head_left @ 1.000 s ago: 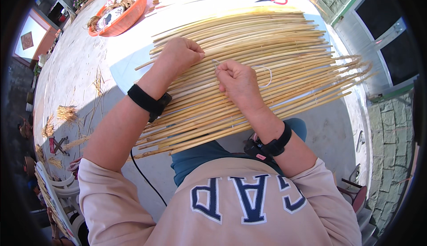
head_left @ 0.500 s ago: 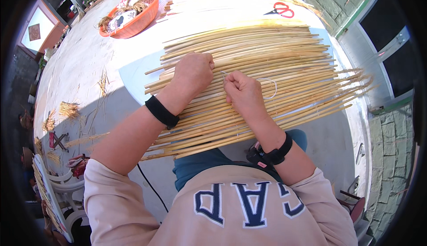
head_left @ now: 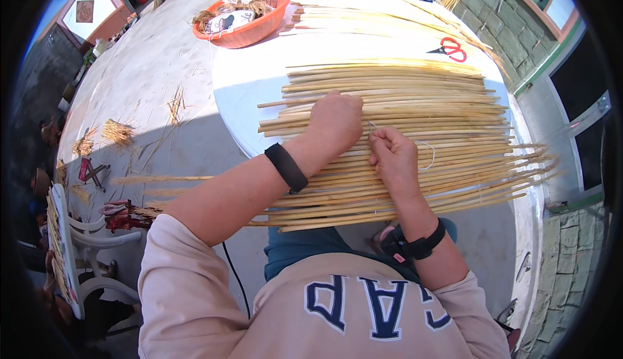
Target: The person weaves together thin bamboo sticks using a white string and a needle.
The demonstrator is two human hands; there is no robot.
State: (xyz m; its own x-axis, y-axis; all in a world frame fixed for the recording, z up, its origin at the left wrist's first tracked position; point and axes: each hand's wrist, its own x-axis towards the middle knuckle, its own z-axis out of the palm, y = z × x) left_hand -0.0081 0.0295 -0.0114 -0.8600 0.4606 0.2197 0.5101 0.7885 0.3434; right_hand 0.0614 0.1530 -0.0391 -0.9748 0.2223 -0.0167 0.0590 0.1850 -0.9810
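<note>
A mat of straw-coloured reed stalks (head_left: 448, 122) lies across the table in front of me, its stalks side by side and bound by thin stitches. My left hand (head_left: 335, 120) rests on the upper stalks with its fingers curled closed; what they grip is hidden. Just to the right and slightly nearer, my right hand (head_left: 396, 158) is pinched closed over the mat. White string (head_left: 431, 156) loops out to the right from that pinch, and a short bit of it shows between the two hands.
Red-handled scissors (head_left: 449, 49) lie beyond the mat on the white round table (head_left: 227, 109). An orange basket (head_left: 259, 29) with fibre bundles sits at the far left, loose stalks (head_left: 389, 15) at the back. White chairs (head_left: 97, 239) and a person at another stalk-covered board are at left.
My view has swung, so the table, mat and basket appear farther right and lower. Both hands keep nearly the same closed pose over the same part of the mat.
</note>
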